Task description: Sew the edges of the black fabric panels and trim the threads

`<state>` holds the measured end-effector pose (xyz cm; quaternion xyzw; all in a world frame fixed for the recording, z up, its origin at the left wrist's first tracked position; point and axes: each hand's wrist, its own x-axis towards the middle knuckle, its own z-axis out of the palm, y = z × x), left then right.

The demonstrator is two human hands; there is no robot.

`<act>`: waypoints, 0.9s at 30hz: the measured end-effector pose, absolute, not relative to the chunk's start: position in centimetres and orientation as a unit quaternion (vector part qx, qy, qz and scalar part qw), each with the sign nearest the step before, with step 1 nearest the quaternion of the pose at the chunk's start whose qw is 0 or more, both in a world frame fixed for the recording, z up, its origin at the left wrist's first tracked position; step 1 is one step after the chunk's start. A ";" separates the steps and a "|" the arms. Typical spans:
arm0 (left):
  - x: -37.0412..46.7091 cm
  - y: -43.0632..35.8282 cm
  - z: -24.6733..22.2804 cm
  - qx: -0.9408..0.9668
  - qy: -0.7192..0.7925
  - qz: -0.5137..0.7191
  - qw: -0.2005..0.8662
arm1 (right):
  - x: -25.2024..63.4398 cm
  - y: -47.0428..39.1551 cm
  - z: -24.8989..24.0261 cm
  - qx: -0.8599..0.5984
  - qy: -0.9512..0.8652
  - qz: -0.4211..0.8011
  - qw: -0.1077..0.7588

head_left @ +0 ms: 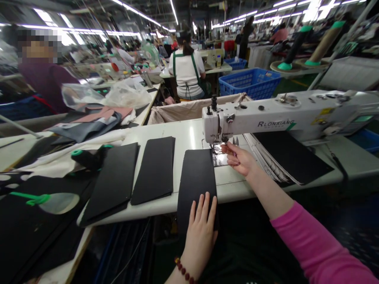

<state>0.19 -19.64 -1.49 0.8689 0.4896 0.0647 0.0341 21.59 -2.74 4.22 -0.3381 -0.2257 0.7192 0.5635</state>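
A white sewing machine [248, 118] stands on the pale worktable [189, 130]. One black panel [197, 173] lies with its far right corner beside the needle area and its near end over the table's front edge. My left hand [201, 228] rests flat on the near end of this panel, fingers spread. At the needle area, my right hand [239, 158] has its fingers curled, thumb and forefinger together near the presser foot; whatever they pinch is too small to make out. Two stacks of black panels [155, 169] [112, 177] lie to the left.
Right of the needle, a black sheet [291, 156] lies over layered pale pieces. Thread cones [297, 47] stand at the upper right. A green-handled tool [59, 202] is at the left. Behind are a blue basket [250, 83], a cloth-lined bin [177, 110] and seated people.
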 end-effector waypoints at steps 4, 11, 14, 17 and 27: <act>0.0 -19.4 -1.2 0.850 0.523 0.056 0.037 | 21.7 -2.9 4.3 -0.340 -0.225 0.720 0.561; -0.8 -18.4 -1.3 0.844 0.529 0.072 0.054 | 21.7 -2.9 4.4 -0.339 -0.220 0.732 0.548; -0.9 -18.3 -1.3 0.839 0.534 0.075 0.073 | 21.6 -2.8 4.2 -0.336 -0.223 0.731 0.550; -1.1 -18.3 -1.3 0.838 0.532 0.082 0.088 | 21.5 -2.7 4.1 -0.353 -0.234 0.717 0.554; -1.1 -18.1 -1.6 0.837 0.530 0.103 0.094 | 21.5 -2.6 4.3 -0.367 -0.222 0.714 0.553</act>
